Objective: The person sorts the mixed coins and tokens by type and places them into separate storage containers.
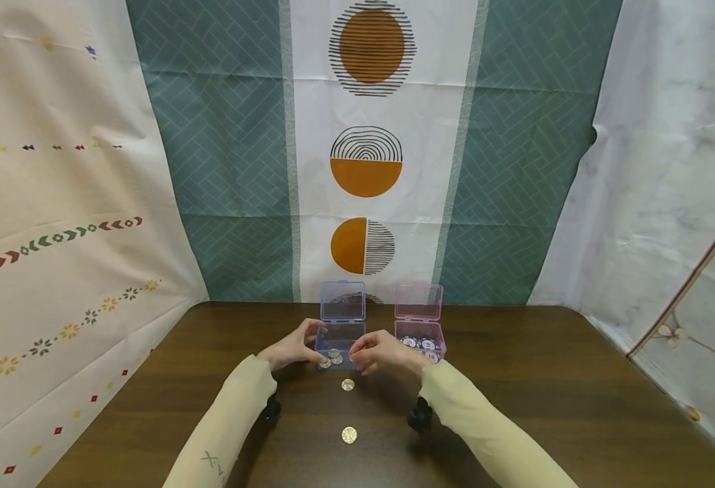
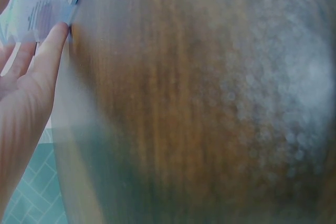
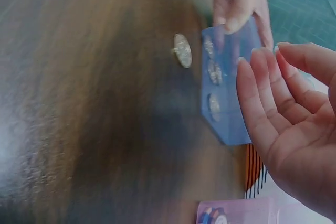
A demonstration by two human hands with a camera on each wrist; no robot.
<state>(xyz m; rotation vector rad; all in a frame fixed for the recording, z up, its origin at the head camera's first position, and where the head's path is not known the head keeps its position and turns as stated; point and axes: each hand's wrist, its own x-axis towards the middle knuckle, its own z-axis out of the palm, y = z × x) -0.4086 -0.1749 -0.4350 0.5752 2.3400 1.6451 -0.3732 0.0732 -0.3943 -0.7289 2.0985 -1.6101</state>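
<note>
A clear blue plastic box [image 1: 341, 332] stands on the table with its hinged lid raised. Several gold coins [image 1: 336, 360] lie inside it near the front wall. My left hand [image 1: 294, 347] grips the box by its left side, thumb at the front, as the left wrist view [image 2: 31, 77] of the hand also shows. Over the box's right front hovers my right hand [image 1: 384, 350], fingers loosely bent; in the right wrist view I see nothing in the fingers [image 3: 252, 95]. One coin [image 1: 348, 385] lies just in front of the box, and another coin [image 1: 349, 435] lies nearer me.
To the right of the blue box stands a pink box [image 1: 441, 337], lid up, holding several poker chips [image 1: 428, 345]. Behind the wooden table [image 1: 516, 393] hangs a patterned cloth [image 1: 229, 169]. Cloth also hangs at both sides.
</note>
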